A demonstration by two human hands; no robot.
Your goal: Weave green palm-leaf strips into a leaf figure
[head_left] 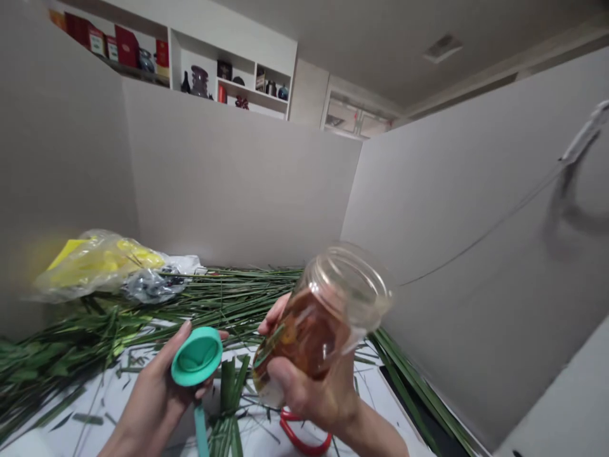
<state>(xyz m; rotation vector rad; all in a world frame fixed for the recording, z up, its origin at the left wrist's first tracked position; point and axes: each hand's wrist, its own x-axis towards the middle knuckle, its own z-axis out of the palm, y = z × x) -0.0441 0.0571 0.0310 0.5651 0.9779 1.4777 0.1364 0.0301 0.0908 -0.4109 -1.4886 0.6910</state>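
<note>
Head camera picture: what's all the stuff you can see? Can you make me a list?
clear plastic jar: one, amber contents, in the right hand
teal lid: one, teal with a hanging strap, in the left hand
long green leaves: many, green, piled across the table
white table: one, white with grey marks, under the leaves
red handle: one, red, on the table below the jar
plastic bag: one, clear with yellow, behind the leaves
partition boards: three, grey, around the table
white shelves: one unit, white, with vases and red boxes, beyond the boards
left hand: one, holding the lid
right hand: one, gripping the jar
</note>
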